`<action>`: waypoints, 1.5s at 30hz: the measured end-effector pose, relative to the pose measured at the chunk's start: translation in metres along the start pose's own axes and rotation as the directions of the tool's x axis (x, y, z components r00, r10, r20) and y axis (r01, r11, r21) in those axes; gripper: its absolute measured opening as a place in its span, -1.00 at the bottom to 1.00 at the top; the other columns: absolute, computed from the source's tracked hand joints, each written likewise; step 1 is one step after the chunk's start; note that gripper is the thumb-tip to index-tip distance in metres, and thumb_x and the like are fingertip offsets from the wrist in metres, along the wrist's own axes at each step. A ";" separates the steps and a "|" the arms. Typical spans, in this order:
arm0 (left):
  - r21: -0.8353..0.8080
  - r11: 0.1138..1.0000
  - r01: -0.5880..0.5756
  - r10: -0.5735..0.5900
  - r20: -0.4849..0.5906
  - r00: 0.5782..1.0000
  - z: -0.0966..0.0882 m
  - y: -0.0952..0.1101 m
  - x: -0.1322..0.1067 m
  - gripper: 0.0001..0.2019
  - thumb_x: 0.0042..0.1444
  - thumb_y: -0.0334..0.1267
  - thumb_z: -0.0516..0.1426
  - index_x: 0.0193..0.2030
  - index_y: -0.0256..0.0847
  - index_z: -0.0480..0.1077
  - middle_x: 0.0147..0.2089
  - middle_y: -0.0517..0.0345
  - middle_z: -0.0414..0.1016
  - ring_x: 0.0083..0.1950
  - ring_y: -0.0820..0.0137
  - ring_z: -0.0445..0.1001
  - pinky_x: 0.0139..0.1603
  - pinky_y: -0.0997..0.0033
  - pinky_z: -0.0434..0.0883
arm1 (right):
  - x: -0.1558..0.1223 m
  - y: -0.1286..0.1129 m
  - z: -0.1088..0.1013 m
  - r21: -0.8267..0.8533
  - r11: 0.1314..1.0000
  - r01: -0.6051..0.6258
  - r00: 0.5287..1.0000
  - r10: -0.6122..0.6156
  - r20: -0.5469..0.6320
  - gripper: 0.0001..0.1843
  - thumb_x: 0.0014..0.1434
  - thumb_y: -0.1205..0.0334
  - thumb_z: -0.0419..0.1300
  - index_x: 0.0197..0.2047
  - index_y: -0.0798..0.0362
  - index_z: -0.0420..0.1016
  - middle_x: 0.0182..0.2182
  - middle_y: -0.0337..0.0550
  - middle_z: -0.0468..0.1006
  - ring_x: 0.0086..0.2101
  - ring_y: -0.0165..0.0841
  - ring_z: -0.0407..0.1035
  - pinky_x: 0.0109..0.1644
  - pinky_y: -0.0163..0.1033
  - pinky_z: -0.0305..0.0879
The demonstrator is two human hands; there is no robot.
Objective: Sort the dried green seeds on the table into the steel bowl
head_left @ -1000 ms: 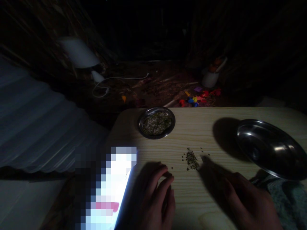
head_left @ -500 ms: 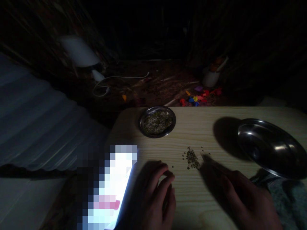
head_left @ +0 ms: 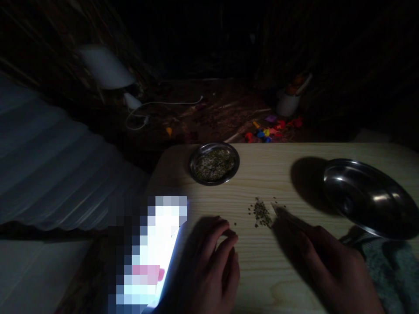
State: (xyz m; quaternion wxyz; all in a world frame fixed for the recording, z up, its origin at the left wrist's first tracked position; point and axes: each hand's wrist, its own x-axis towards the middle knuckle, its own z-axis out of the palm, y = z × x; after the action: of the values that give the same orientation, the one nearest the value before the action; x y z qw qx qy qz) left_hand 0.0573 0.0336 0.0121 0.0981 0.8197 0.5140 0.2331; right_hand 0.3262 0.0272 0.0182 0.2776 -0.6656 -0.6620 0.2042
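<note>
My left hand [head_left: 211,261] rests on the pale wooden table [head_left: 262,270] with its fingers curled and pressed together, fingertips down beside a single stray seed [head_left: 235,224]. Nothing shows in it. My right hand [head_left: 334,266] is closed round a thin flat tool [head_left: 284,216]; what the tool is stays unclear in the dark. The tool's tip touches the right edge of a small heap of greenish seeds [head_left: 262,213]. A small steel bowl [head_left: 214,163] filled with the same seeds stands farther back on the table.
A large steel plate [head_left: 369,198] sits tilted at the right, with a grey cloth [head_left: 389,266] below it. A lit phone screen [head_left: 153,257] glows at the table's left edge. Beyond the table are a dirt floor, coloured scraps [head_left: 266,131], a white cable [head_left: 157,109] and corrugated sheeting [head_left: 55,174].
The tool's tip has crept a little closer into the seed heap. My left hand has stayed where it was.
</note>
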 end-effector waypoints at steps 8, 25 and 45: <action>0.014 1.000 -0.001 0.001 0.001 1.000 0.000 -0.002 0.000 -0.62 0.26 -0.37 0.10 0.20 -0.08 0.31 0.31 0.18 0.31 0.39 0.33 0.18 0.30 0.02 0.44 | 0.001 0.004 0.000 -0.003 1.000 0.029 1.000 -0.029 0.001 -0.65 0.33 0.06 0.09 0.00 -0.02 0.61 -0.32 -0.14 0.71 -0.44 -0.29 0.62 -0.47 -0.36 0.47; 0.171 0.971 -0.167 0.156 0.077 0.985 -0.003 -0.001 0.006 -0.60 0.26 -0.28 0.12 0.24 -0.12 0.33 0.43 0.28 0.22 0.47 0.24 0.05 0.27 -0.03 0.42 | -0.002 0.002 0.004 -0.017 1.000 -0.011 0.999 0.012 0.035 -0.62 0.37 -0.03 0.04 -0.11 -0.01 0.60 -0.40 -0.15 0.68 -0.45 -0.30 0.61 -0.48 -0.36 0.46; 0.222 0.936 -0.273 0.289 -0.041 0.957 -0.002 -0.012 0.006 -0.48 0.26 -0.27 0.11 0.36 -0.18 0.24 0.43 0.12 0.24 0.38 0.22 0.30 0.08 0.09 0.63 | 0.005 -0.010 0.003 -0.029 0.999 0.043 0.999 -0.043 -0.006 -0.65 0.39 0.09 0.00 -0.06 0.02 0.57 -0.36 -0.11 0.69 -0.44 -0.30 0.60 -0.45 -0.35 0.45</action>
State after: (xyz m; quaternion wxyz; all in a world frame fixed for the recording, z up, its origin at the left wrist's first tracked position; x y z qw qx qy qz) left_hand 0.0491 0.0442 0.0102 -0.0435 0.8814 0.4169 0.2176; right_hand 0.3172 0.0325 0.0227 0.2746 -0.6559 -0.6780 0.1864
